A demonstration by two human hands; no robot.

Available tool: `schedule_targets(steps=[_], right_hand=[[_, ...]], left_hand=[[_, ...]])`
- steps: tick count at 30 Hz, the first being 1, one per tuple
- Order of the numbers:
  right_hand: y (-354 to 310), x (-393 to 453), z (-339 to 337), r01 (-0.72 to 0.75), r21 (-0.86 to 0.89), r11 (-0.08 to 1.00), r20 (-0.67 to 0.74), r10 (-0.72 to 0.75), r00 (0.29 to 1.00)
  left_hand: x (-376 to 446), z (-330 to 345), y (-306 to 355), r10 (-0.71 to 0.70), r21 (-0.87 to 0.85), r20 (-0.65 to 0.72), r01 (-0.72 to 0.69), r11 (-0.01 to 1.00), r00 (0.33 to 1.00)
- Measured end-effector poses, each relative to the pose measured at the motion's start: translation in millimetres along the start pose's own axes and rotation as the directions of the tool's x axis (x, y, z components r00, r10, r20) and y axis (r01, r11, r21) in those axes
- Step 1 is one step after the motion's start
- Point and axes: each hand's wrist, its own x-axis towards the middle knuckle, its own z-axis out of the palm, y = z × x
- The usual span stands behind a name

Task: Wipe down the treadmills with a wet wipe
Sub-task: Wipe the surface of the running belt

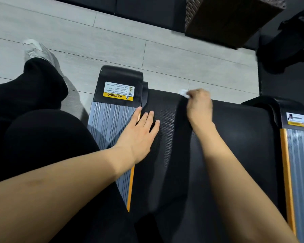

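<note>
The treadmill's black textured belt (pixel 232 141) runs between two ribbed grey side rails with orange edges. My left hand (pixel 139 134) lies flat with straight fingers on the belt's left margin, beside the left rail (pixel 109 123). My right hand (pixel 199 106) is curled round a small white wet wipe (pixel 183 93) and presses it on the belt's far end, where only a corner of the wipe shows past the fingers.
A black end cap with a yellow WARNING label (pixel 118 92) closes the left rail; the right rail (pixel 300 155) has its own cap. My black-trousered leg and white shoe (pixel 37 50) rest on the grey floor at left. A brown woven box (pixel 232 20) stands at the back.
</note>
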Motion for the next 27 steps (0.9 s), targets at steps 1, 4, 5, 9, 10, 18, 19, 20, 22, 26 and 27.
schedule_targets(steps=[1, 4, 5, 9, 10, 18, 19, 20, 22, 26, 27], right_hand=[[8.7, -2.4, -3.3, -0.08, 0.001, 0.997, -0.032, 0.08, 0.996], [-26.4, -4.8, 9.9, -0.103, 0.059, 0.993, -0.01, 0.104, 0.995], [-49.5, -5.7, 16.0, -0.036, 0.097, 0.995, 0.039, 0.032, 0.999], [-90.3, -12.7, 23.7, 0.279, 0.136, 0.951, 0.091, -0.293, 0.952], [-77.1, -13.1, 19.7, 0.301, 0.118, 0.946, 0.102, -0.313, 0.944], [75.8, -7.4, -23.3, -0.179, -0.097, 0.979, -0.058, 0.174, 0.983], [68.4, -7.9, -19.7, -0.183, -0.076, 0.98, -0.083, 0.177, 0.981], [54.4, -7.7, -13.9, -0.163, -0.033, 0.986, -0.094, 0.159, 0.983], [13.1, -8.2, 3.3, -0.043, 0.083, 0.996, -0.066, 0.048, 0.997], [-34.0, -19.9, 18.5, 0.212, 0.162, 0.964, -0.015, -0.212, 0.977], [-24.1, -17.7, 13.5, 0.236, 0.156, 0.959, -0.013, -0.237, 0.971]], left_hand=[[0.1, -1.0, 0.1, -0.004, 0.005, -0.005, 0.004, 1.0, 1.0], [0.8, -1.4, 3.9, 0.015, 0.033, -0.014, -0.014, 0.999, 1.0], [0.8, -1.1, 5.2, 0.014, 0.038, -0.025, -0.013, 0.999, 1.0], [-1.5, 2.7, 1.1, 0.037, 0.054, -0.045, -0.035, 0.998, 0.998], [-2.5, 3.0, 1.0, 0.045, 0.058, -0.045, -0.042, 0.997, 0.998], [-0.1, -0.4, 2.5, 0.092, 0.017, -0.051, -0.092, 0.996, 0.994], [4.5, -3.5, 0.8, 0.079, -0.012, -0.089, -0.08, 0.997, 0.993], [11.1, -7.0, -2.2, 0.061, -0.032, -0.144, -0.067, 0.997, 0.988], [24.3, -14.5, -9.9, 0.027, -0.055, -0.201, -0.038, 0.998, 0.979], [37.4, -21.6, -8.7, 0.032, -0.087, -0.182, -0.048, 0.995, 0.983], [37.1, -20.5, -6.3, 0.027, -0.086, -0.178, -0.042, 0.995, 0.984]])
